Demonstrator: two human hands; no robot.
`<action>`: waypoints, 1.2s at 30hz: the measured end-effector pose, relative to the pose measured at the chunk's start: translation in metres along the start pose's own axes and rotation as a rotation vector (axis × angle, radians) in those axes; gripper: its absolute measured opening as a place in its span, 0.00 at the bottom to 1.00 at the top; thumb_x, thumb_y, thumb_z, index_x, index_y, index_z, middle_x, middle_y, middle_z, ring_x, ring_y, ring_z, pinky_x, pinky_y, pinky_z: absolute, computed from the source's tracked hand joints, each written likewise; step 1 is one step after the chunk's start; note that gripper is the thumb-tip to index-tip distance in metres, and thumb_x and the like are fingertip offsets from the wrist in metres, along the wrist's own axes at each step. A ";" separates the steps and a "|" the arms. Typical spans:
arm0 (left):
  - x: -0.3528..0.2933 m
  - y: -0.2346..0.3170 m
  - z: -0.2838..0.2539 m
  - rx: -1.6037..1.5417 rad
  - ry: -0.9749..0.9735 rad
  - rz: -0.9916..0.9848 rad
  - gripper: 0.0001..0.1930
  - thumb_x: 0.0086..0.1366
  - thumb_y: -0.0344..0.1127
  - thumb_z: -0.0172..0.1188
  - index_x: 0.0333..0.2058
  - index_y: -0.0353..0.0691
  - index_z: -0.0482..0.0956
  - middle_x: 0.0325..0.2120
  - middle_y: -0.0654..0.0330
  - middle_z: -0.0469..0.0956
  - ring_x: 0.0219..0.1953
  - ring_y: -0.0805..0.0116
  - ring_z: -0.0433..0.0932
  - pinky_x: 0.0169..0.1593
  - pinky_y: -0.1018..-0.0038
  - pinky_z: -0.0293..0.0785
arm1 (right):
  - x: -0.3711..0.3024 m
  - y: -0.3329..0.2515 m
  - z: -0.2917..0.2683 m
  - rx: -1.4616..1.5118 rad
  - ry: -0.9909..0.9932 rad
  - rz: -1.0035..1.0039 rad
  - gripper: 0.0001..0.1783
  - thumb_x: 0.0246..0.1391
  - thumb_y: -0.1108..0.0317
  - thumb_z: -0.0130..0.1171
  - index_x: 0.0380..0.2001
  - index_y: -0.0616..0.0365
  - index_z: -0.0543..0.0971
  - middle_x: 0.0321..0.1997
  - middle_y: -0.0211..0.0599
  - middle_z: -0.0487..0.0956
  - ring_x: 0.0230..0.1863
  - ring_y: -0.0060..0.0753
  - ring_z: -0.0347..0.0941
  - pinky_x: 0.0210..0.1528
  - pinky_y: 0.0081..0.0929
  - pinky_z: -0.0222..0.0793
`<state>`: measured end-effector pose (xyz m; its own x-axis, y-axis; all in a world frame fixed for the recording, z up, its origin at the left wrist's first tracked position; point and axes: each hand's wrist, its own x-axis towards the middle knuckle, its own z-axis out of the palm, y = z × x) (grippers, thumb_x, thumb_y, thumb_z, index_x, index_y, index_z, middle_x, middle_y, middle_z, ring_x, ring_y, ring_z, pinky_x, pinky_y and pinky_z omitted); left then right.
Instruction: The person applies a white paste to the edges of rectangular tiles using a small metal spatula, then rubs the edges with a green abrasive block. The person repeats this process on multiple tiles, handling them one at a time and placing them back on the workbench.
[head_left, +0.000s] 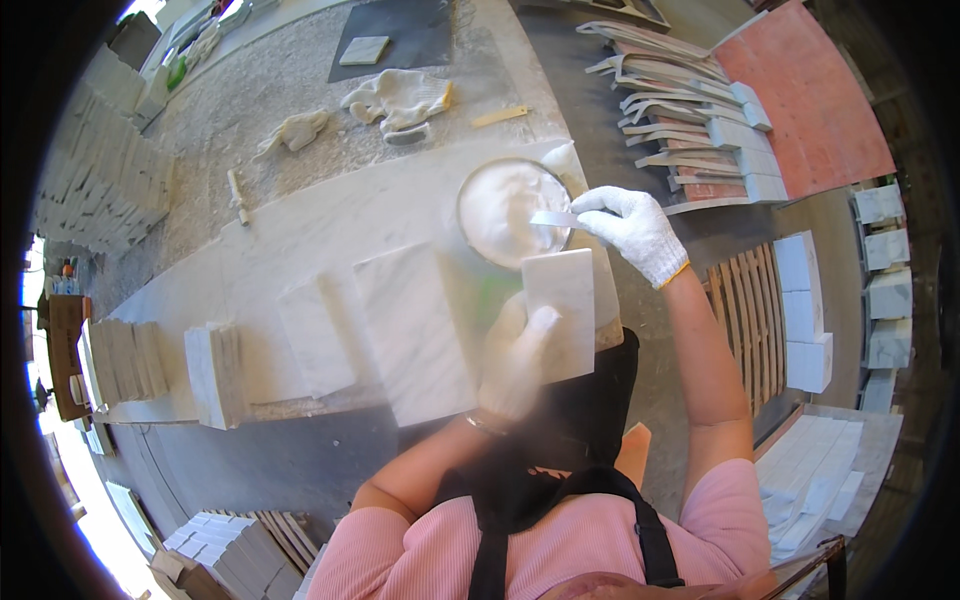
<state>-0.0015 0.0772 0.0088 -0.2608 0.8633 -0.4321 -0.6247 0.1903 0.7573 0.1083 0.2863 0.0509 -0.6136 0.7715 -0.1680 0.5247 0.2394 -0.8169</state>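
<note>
My left hand (512, 368), in a white glove, grips a small white marble tile (562, 312) by its left side, thumb over its face. It stays just below a round tub (461, 222) filled with white paste (503, 205). My right hand (640, 236), also gloved, pinches a flat metal scraper (553, 218). The scraper's blade is over the paste, near the tub's right side; whether it touches the paste I cannot tell. Left of my left hand, a larger marble tile (412, 330) lies at the table's near edge. The left hand is partly blurred.
Stacked tiles (213, 375) stand along the table's (300, 215) near edge at left. Farther back lie cloth gloves (400, 97), a yellowish strip (500, 116) and a dark sheet (395, 35) with a tile. To the right are a wooden pallet (748, 320) and a red board (810, 105).
</note>
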 end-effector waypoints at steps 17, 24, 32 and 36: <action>0.014 0.018 0.000 0.155 0.054 -0.006 0.23 0.76 0.35 0.53 0.64 0.29 0.72 0.57 0.55 0.78 0.58 0.68 0.74 0.64 0.70 0.66 | 0.008 -0.016 -0.023 0.169 -0.095 0.061 0.12 0.61 0.68 0.65 0.47 0.56 0.88 0.32 0.23 0.84 0.28 0.12 0.72 0.29 0.15 0.64; 0.016 0.017 -0.001 0.148 0.069 -0.011 0.23 0.76 0.36 0.53 0.64 0.29 0.72 0.57 0.55 0.79 0.58 0.67 0.74 0.65 0.70 0.66 | -0.008 -0.027 -0.022 0.185 -0.105 0.086 0.11 0.61 0.70 0.66 0.46 0.57 0.88 0.32 0.23 0.84 0.29 0.12 0.72 0.30 0.16 0.65; 0.016 0.021 0.000 0.124 0.078 -0.018 0.23 0.76 0.35 0.52 0.64 0.28 0.71 0.57 0.55 0.78 0.59 0.67 0.73 0.65 0.69 0.65 | -0.013 -0.027 -0.019 0.143 -0.097 0.020 0.11 0.61 0.74 0.65 0.46 0.60 0.87 0.37 0.26 0.85 0.32 0.13 0.73 0.36 0.17 0.70; 0.016 0.021 0.000 0.070 0.064 -0.014 0.24 0.76 0.35 0.52 0.65 0.28 0.71 0.58 0.55 0.78 0.60 0.67 0.73 0.66 0.69 0.64 | -0.016 -0.028 -0.015 0.087 -0.073 -0.045 0.11 0.61 0.76 0.65 0.46 0.61 0.88 0.41 0.30 0.86 0.38 0.18 0.77 0.43 0.21 0.75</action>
<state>-0.0191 0.0950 0.0173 -0.3003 0.8293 -0.4712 -0.5759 0.2361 0.7827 0.1121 0.2764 0.0849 -0.6783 0.7156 -0.1669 0.4445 0.2187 -0.8687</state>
